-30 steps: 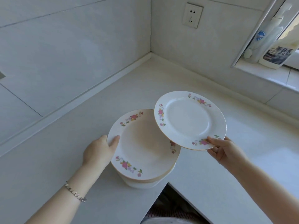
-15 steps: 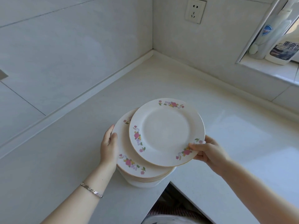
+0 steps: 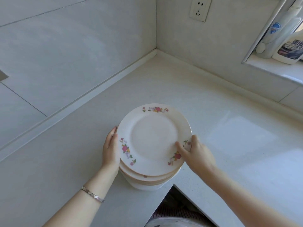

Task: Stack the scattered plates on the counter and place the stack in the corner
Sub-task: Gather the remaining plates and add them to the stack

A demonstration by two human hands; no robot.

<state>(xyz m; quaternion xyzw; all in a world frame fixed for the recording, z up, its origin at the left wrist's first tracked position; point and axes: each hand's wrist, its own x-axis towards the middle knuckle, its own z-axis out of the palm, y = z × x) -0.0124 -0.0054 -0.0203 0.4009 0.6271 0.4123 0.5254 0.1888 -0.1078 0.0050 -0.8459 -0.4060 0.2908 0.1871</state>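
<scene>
1. Head view: the stack of plates sits on the desk at its near inner edge, well apart from the corner.
2. The left hand lays fairly straight fingers against the stack's left rim. The right hand pinches the top plate, thumb on its face, fingers curled under its rim.
3. Risk: the plates lie slightly staggered, so a hasty push towards the corner may slide the upper ones off. A nudge backwards could tip the stack over the edge.
</scene>
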